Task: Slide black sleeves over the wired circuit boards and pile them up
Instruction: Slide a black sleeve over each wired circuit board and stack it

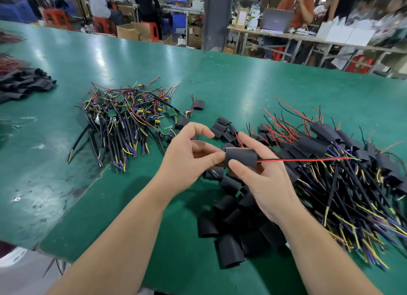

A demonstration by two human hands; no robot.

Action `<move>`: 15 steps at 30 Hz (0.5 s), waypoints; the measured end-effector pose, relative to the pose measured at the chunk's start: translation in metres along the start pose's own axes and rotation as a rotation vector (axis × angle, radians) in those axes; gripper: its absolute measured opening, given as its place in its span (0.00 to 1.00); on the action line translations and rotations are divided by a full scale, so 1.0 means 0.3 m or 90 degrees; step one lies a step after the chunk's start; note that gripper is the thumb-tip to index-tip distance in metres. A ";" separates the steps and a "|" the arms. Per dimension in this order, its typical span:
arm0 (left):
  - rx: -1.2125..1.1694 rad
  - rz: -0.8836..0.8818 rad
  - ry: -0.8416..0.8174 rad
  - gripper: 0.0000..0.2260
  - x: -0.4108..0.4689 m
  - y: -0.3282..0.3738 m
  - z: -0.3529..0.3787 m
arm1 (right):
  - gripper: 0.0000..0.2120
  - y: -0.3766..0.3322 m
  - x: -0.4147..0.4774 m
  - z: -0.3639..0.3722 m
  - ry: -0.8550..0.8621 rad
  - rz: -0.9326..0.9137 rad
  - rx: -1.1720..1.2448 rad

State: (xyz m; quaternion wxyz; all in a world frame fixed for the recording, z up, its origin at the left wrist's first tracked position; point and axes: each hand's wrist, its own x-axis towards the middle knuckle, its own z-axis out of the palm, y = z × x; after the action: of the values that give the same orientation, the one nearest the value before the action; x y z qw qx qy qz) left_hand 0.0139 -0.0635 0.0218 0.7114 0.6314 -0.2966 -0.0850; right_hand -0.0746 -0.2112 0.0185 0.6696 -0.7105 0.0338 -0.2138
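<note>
Green workbench, blurred workshop beyond.
Left hand and right hand both pinch one black sleeve; its inside is hidden, red wire trailing right of it.

The black sleeve between the left hand and the right hand is hiding whatever is sitting inside it; only red and black wires are sticking out. The right hand is covering loose sleeves beneath it. Right of the hands, the sleeved pile is running off the edge. Beyond them, people are showing blurred.
</note>
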 end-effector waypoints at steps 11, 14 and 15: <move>0.664 -0.091 0.186 0.10 0.034 -0.082 -0.126 | 0.10 -0.186 0.077 -0.112 0.186 0.001 0.192; 0.809 -0.201 0.103 0.18 0.028 -0.121 -0.133 | 0.08 -0.237 0.102 -0.196 0.276 -0.104 -0.350; 0.823 -0.203 0.085 0.18 0.026 -0.128 -0.129 | 0.08 -0.240 0.106 -0.218 0.311 -0.128 -0.505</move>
State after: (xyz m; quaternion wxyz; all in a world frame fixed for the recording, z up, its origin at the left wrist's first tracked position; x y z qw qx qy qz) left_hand 0.0505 -0.0417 -0.0132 0.1855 0.9707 -0.1460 0.0450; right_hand -0.0857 -0.2758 0.0971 0.2951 -0.8401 0.1999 -0.4088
